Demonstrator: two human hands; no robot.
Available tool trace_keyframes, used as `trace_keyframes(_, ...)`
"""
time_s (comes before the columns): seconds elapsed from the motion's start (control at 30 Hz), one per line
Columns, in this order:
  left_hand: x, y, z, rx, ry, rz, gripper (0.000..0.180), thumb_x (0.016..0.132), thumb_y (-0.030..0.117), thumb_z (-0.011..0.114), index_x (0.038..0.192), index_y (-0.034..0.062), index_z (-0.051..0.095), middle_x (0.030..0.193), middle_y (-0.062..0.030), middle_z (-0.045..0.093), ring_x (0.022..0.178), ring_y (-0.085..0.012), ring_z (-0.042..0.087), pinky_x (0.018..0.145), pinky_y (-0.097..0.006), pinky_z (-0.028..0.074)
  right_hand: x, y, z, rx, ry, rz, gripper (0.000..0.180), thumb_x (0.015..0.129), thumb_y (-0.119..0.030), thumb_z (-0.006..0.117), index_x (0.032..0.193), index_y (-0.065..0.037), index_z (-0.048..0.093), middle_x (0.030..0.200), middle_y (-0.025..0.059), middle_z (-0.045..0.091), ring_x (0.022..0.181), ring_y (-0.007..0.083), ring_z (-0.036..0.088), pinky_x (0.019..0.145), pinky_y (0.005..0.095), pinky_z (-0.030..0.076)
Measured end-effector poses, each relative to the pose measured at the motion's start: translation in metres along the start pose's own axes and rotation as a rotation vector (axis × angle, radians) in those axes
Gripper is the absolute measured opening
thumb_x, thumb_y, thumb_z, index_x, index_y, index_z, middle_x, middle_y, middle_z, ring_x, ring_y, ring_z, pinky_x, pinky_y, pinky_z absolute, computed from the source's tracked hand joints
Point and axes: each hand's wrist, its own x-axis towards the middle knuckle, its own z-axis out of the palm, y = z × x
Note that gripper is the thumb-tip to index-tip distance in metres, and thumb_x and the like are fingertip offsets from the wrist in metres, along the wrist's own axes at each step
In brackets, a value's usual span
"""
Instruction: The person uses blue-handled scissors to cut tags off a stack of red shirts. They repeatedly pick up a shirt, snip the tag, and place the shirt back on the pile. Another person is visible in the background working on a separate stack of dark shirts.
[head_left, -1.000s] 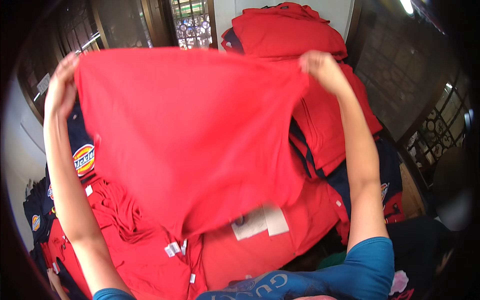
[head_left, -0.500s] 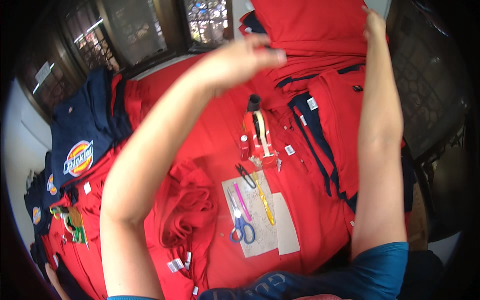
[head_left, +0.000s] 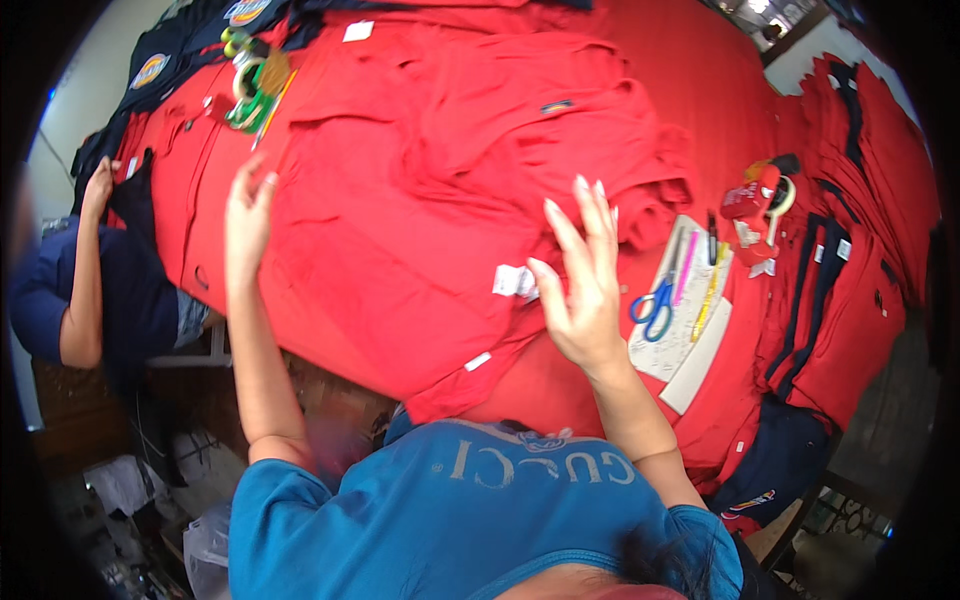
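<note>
Since the earlier frames, both hands have let go of the lifted red garment (head_left: 440, 200), which now lies spread flat over the tabletop (head_left: 690, 80) among other red clothing. Left hand (head_left: 247, 210): open, fingers (head_left: 268, 185) loosely extended, resting at the garment's left edge and holding nothing. Right hand (head_left: 580, 270): open, fingers (head_left: 590, 215) spread wide, raised just over the garment's right part, beside a white label (head_left: 513, 281). Right of this hand, well clear of the garment: blue-handled scissors (head_left: 655, 305), a pink pen (head_left: 685, 280) and a yellow pencil (head_left: 708, 295) on a sheet of paper (head_left: 680, 345); beyond them, a red tape dispenser (head_left: 755, 200). Far right: stacked red garments with navy trim (head_left: 850, 290). Far left: another person's arm (head_left: 85, 270), hand on dark navy clothing (head_left: 135, 200).
</note>
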Motion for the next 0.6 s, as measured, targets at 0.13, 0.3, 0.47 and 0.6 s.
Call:
trace_keyframes(0.13,-0.043,-0.095,0.016,0.341,-0.056,-0.023,0.045,0.094,0.03,0.055,0.13,0.0027,0.052,0.136,-0.0215,0.047,0.129,-0.0336,0.042,0.108,-0.04,0.033,0.018,-0.032,0.096,-0.13,-0.226,-0.113,0.06,0.084,-0.039,0.064,0.135,-0.013,0.049,0.151,0.0163,0.029,0.142,0.0382,0.018,0.112,0.0586,0.01)
trace_keyframes(0.3,-0.029,-0.136,0.028,0.681,-0.054,0.171,0.057,0.095,0.045,0.045,0.142,0.015,0.039,0.152,-0.01,0.028,0.142,-0.0308,0.02,0.114,-0.051,0.015,0.042,0.035,0.163,-0.589,-0.218,-0.03,0.056,0.087,-0.054,0.052,0.134,-0.024,0.052,0.152,0.0083,0.029,0.142,0.0307,0.019,0.112,0.0607,0.009)
trace_keyframes(0.47,0.01,-0.149,0.014,0.674,-0.079,0.116,0.06,0.094,0.052,0.043,0.144,0.0208,0.037,0.153,-0.0098,0.025,0.143,-0.0315,0.017,0.114,-0.054,0.011,0.084,0.076,0.18,-0.803,-0.082,0.091,0.049,0.094,-0.048,0.042,0.138,-0.026,0.045,0.152,0.004,0.028,0.143,0.03,0.018,0.112,0.0612,0.012)
trace_keyframes(0.6,0.024,-0.152,0.018,0.687,-0.086,0.099,0.063,0.092,0.057,0.041,0.144,0.0225,0.037,0.153,-0.0094,0.027,0.143,-0.0309,0.017,0.114,-0.055,0.01,0.101,0.076,0.18,-0.896,-0.096,0.175,0.048,0.095,-0.044,0.044,0.139,-0.025,0.045,0.152,0.0072,0.028,0.142,0.0325,0.019,0.111,0.0618,0.013)
